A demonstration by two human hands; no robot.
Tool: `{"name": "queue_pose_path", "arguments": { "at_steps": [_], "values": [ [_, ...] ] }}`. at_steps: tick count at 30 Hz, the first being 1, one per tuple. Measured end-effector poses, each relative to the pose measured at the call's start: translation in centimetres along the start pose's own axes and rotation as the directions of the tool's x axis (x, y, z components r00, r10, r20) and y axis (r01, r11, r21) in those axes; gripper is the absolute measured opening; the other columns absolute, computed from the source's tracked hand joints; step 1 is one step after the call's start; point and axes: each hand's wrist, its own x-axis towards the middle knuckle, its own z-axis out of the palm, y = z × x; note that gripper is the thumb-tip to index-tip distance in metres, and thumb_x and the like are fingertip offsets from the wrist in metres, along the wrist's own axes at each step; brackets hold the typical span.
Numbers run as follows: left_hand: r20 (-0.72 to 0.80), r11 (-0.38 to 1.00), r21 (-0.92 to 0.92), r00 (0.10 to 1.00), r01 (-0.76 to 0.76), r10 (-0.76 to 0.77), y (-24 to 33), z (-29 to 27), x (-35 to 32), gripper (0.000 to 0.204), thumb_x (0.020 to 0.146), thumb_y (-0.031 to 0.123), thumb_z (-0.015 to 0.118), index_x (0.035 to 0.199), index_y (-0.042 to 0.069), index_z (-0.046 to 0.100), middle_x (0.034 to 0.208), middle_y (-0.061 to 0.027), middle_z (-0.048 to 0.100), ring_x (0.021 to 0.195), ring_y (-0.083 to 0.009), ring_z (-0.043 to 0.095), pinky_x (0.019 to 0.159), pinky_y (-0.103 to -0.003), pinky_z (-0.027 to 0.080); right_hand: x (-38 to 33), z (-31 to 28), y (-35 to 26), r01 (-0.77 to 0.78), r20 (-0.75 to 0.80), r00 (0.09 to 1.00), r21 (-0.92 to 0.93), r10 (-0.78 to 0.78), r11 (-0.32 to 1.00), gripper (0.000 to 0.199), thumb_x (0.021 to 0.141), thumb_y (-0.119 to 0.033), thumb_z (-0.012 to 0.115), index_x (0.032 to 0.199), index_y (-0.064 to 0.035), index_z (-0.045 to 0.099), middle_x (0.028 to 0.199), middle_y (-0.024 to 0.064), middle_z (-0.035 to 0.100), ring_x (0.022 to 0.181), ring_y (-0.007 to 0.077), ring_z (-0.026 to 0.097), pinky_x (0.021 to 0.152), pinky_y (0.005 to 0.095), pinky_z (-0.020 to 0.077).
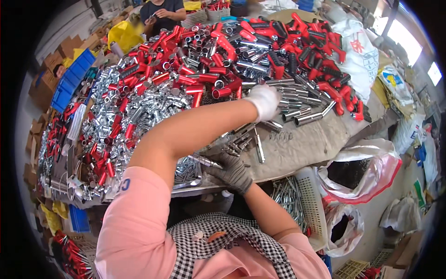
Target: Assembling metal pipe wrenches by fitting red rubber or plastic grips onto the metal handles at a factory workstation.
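My left arm crosses over my right. My left hand (265, 102), in a white glove, is at the near left edge of a pile of chrome tubes (297, 98). Its fingers are curled and mostly hidden, so what they hold cannot be made out. Nearer to me, my right hand (231, 173), in a grey glove, is closed around a chrome tube (206, 161) that points left. Beyond it lie several dark metal parts (238, 142) and a slim metal rod (259, 146). A coil spring (281, 136) rests on the grey table cover (306, 146).
Red tubes (195, 89), small silver fittings (153, 104) and red-and-black handles (325, 51) are heaped across the table. Below its edge stand a white basket (312, 204) of metal rods and an open white sack (371, 186). Across the table is another person (162, 14).
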Motion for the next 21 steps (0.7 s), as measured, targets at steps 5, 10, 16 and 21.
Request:
{"name": "queue_pose_path", "arguments": {
  "at_steps": [5,10,16,21],
  "values": [
    [0.087,0.987,0.158,0.996,-0.032,0.018,0.8,3.1,6.0,0.027,0.079,0.018,0.065,0.103,0.009,0.073,0.103,-0.0148,0.072,0.100,-0.0335,0.068,0.083,-0.042,0.054,0.1,-0.3,0.3,-0.122,0.000,0.993,0.011,0.122,0.993,0.048,0.083,-0.020,0.076,0.123,0.0027,0.060,0.116,0.0153,0.067,0.112,0.0237,0.063,0.098,0.0359,0.0486],
    [0.186,0.953,0.303,0.980,0.006,-0.066,0.5,5.0,8.3,0.026,0.079,0.017,0.066,0.103,0.011,0.076,0.109,-0.0118,0.072,0.103,-0.0282,0.069,0.081,-0.040,0.056,0.6,-0.4,-0.2,-0.034,0.004,0.999,0.244,0.034,0.969,0.051,0.084,-0.015,0.076,0.128,0.0021,0.056,0.121,0.0125,0.065,0.117,0.0221,0.059,0.101,0.0369,0.0464],
    [0.351,0.948,0.318,0.930,-0.012,-0.106,-0.3,3.1,5.9,0.030,0.077,0.018,0.067,0.104,0.009,0.075,0.112,-0.0121,0.070,0.106,-0.0263,0.067,0.086,-0.040,0.052,0.6,-0.9,0.6,0.051,0.057,0.997,-0.107,-0.045,0.993,0.045,0.083,-0.020,0.078,0.119,0.0035,0.062,0.119,0.0155,0.065,0.111,0.0224,0.062,0.098,0.0365,0.0481],
    [-0.204,0.928,-0.351,0.958,0.121,-0.202,-1.8,-0.4,3.2,0.031,0.082,0.023,0.067,0.107,0.004,0.063,0.101,-0.0158,0.070,0.099,-0.0295,0.068,0.082,-0.042,0.053,0.2,-0.5,1.7,0.143,-0.020,0.989,-0.139,-0.148,0.980,0.051,0.076,-0.017,0.082,0.117,0.0059,0.063,0.106,0.0149,0.069,0.101,0.0221,0.064,0.090,0.0356,0.0503]
  ]
}}
